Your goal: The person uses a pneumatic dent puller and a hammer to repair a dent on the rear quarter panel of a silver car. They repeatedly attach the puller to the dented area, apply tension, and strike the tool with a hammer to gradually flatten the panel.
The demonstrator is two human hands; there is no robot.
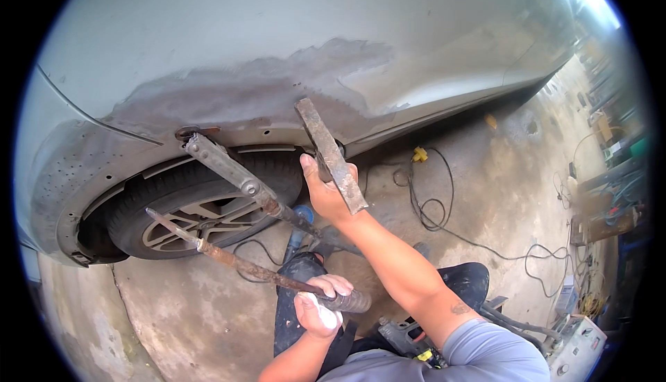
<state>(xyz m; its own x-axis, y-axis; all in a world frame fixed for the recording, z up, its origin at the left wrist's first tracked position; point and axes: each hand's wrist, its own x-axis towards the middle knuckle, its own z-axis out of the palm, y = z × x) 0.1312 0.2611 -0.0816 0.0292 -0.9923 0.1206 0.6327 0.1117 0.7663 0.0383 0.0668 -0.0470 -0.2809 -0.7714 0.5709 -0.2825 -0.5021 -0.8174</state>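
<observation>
My left hand point(320, 310) is closed round the thick ribbed grip of a long rusty metal rod point(257, 269). The rod slants up to the left and ends in a pointed tip in front of the wheel. White material covers part of that hand. My right hand point(326, 191) is raised and closed on a flat rusty steel bar point(334, 156) beside the car body; its grip is partly hidden behind the bar. Sanded grey-brown bare patches spread over the car panel point(263, 87) above the wheel arch. A jointed metal arm point(222, 167) reaches from the arch edge down toward my knees.
The car wheel point(201, 219) sits under the arch. A black cable point(451, 226) with a yellow connector point(420, 154) winds across the concrete floor. A power tool point(402, 337) lies by my lap. A grey machine with knobs point(577, 347) stands at the lower right.
</observation>
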